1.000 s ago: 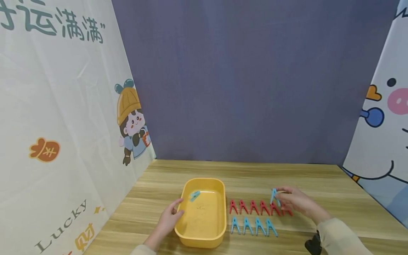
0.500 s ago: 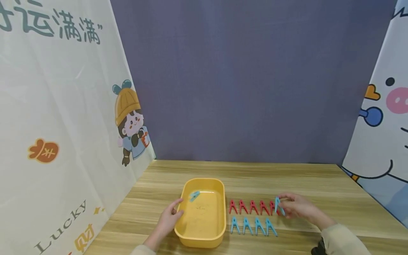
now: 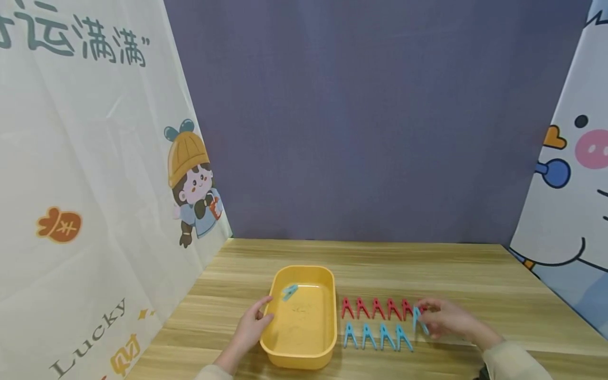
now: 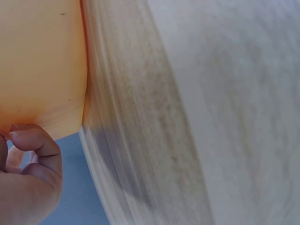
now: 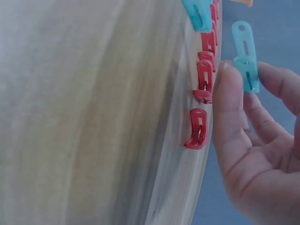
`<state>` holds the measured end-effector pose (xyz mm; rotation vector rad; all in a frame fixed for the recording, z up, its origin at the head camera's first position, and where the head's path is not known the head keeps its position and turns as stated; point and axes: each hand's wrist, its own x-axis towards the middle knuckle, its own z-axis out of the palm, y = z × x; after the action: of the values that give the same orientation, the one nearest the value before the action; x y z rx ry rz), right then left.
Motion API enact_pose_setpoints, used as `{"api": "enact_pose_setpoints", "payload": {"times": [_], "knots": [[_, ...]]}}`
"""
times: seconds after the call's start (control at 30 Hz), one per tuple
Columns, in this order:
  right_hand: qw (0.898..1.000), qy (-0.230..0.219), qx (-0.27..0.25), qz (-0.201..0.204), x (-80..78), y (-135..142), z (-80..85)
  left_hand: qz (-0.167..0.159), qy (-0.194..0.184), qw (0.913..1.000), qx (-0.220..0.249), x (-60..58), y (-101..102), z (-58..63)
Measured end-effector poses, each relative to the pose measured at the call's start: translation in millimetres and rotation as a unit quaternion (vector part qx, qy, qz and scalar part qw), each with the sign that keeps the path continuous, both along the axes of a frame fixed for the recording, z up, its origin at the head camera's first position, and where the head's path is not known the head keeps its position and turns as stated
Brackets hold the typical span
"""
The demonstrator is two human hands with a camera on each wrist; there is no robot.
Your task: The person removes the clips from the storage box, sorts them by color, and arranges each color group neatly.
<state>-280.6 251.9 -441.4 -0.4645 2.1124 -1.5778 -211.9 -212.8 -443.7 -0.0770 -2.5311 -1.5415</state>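
A yellow plastic basin (image 3: 298, 345) stands on the table, with a light blue clothespin (image 3: 290, 292) lying inside. My left hand (image 3: 250, 323) holds the basin's left side; in the left wrist view its curled fingers (image 4: 35, 140) meet the basin wall. My right hand (image 3: 448, 319) pinches another blue clothespin (image 3: 420, 320) between thumb and fingertips; the right wrist view shows this clothespin (image 5: 246, 56) upright. It hangs at the right end of two rows: red clothespins (image 3: 377, 309) behind and blue clothespins (image 3: 367, 336) in front. The hand partly hides the last red clothespin.
The wood-grain table (image 3: 285, 250) ends at a dark blue-grey curtain (image 3: 370, 121) behind. Printed white cloth walls stand on the left (image 3: 109, 174) and right (image 3: 560, 227). The red and blue clothespins stand in line to the right of the basin.
My right hand has moved down and slightly right with the blue clothespin, from over the red row to the right end of the blue row. My left hand has stayed at the basin.
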Motion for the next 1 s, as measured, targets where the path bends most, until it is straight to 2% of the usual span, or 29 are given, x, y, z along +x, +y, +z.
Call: {"api": "enact_pose_setpoints", "payload": {"times": [0.3,0.43,0.7,1.0], "knots": [[1.0,0.004,-0.012,0.018,3.7,-5,-9.8,0.003,0.003,1.0,0.002,1.0,0,0.6],[1.0,0.008,0.004,0.025,5.5,-6,-11.7,0.001,0.002,1.0,0.001,0.6,0,-0.5],[0.998,0.018,0.049,0.019,15.2,-9,-8.2,0.002,0.003,1.0,0.009,1.0,-1,0.4],[0.997,0.041,0.067,0.017,22.9,-13,-3.2,0.0,-0.001,0.9999,0.013,3.9,-2,3.5]]}}
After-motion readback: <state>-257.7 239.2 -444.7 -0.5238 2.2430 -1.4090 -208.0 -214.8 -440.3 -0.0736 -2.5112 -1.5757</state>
